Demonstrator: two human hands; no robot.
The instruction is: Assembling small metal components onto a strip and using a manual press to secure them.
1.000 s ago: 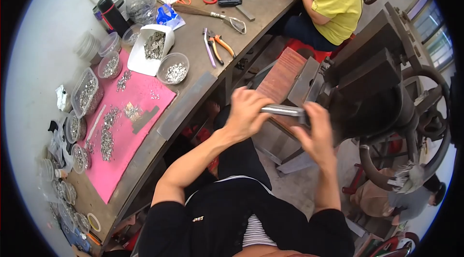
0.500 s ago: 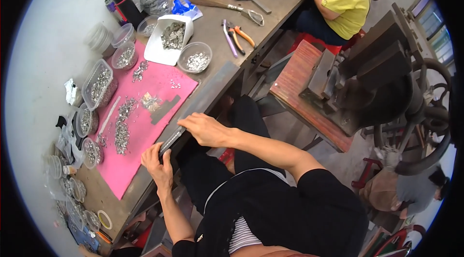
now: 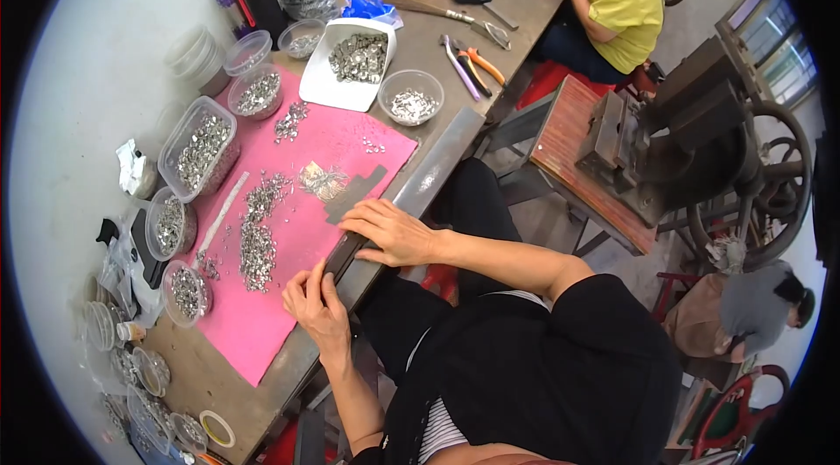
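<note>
Mostly dark, narrow, straight bar (image 3: pixel 342 257) (partly hidden)

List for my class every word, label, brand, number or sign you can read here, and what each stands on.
No text can be read.
Blue packet: any print is too blurred.
White pouch: any print is too small.
Purple flask: any markings are too small and blurred.

Head-worn, left one of a pair, this wide fisheye camera peers steeply down from above the left hand (image 3: pixel 320 312) and right hand (image 3: pixel 394 236), catching the desk (image 3: pixel 197 382) leftward of them, the handwheel machine (image 3: pixel 691 172) rightward.
</note>
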